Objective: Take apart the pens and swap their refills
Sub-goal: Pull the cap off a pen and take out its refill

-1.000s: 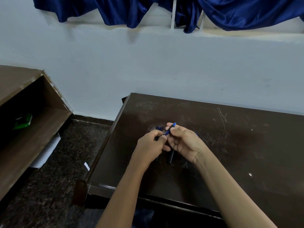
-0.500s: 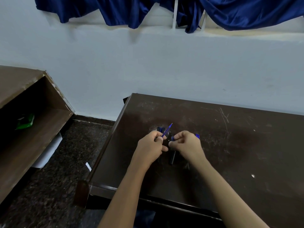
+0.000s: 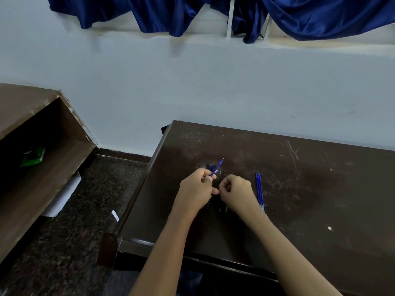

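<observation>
My left hand [image 3: 197, 190] is closed around a pen body with a blue refill [image 3: 217, 166] sticking out of it, tip pointing up and to the right. Just to its right, my right hand [image 3: 237, 192] is curled with fingertips pinched together; what it holds is too small to tell. Blue refills [image 3: 259, 190] lie side by side on the dark table [image 3: 299, 199], right of my right hand. Dark pen parts [image 3: 209, 167] lie on the table behind my left hand, and more dark pieces [image 3: 222, 209] lie between my wrists.
The table's left edge [image 3: 147, 180] drops to a dark speckled floor. A brown wooden shelf unit [image 3: 42, 159] stands at the left with a green packet [image 3: 33, 157] inside. A pale wall and blue curtain [image 3: 213, 13] are behind the table.
My right hand has pulled away from the pen tip and moved down to the right, uncovering the blue refill tip and the refills on the table. My left hand stayed in place.
</observation>
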`<state>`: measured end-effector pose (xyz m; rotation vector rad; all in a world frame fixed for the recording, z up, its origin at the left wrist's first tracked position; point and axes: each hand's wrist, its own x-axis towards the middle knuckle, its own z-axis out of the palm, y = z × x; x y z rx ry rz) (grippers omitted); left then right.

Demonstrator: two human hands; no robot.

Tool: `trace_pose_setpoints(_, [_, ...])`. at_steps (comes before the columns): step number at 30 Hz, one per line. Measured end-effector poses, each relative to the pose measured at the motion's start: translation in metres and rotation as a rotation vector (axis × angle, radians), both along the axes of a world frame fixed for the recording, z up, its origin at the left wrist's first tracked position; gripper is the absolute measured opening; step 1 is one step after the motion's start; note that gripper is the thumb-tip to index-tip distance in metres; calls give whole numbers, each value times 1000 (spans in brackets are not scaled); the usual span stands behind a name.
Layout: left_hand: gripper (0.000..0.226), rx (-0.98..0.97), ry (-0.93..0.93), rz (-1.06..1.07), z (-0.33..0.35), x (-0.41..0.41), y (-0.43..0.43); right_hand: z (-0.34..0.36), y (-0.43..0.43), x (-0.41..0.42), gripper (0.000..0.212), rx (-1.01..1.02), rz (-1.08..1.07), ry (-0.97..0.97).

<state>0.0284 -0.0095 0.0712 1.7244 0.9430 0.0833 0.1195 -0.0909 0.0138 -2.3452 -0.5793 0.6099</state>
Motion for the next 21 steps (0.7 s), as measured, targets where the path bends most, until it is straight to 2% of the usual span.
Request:
trace_pose_setpoints(1, [22, -4, 0, 7, 0, -1, 1, 6, 0, 2, 8, 89, -53, 123])
trace_pose_setpoints(4, [21, 22, 18, -13, -1, -2, 1, 29, -3, -1, 18, 502, -177, 718])
trace_pose_setpoints(6, [23, 25, 31, -44, 1, -2, 0, 38, -4, -4, 17, 669, -227, 946])
trace_pose_setpoints(9, [28, -6, 43, -72, 3, -2, -1, 36, -1, -9, 13, 704, -284, 996])
trace_pose_setpoints(13, [20, -34, 46, -47, 2, -1, 0, 34, 11, 11, 11, 793, -456, 1002])
trace_pose_setpoints(15, [20, -52, 46, -27, 3, -1, 3, 37, 19, 35, 11, 859, -533, 897])
trace_pose_setpoints(16, [20, -59, 44, -22, 3, -1, 5, 38, 24, 48, 10, 831, -527, 767])
trace_pose_setpoints(19, [20, -78, 50, -17, 5, 0, 7, 28, 39, 82, 20, 468, -313, 164])
trace_pose_setpoints(21, [20, -73, 44, -19, 5, 0, 7, 17, 50, 96, 20, 195, -121, -102])
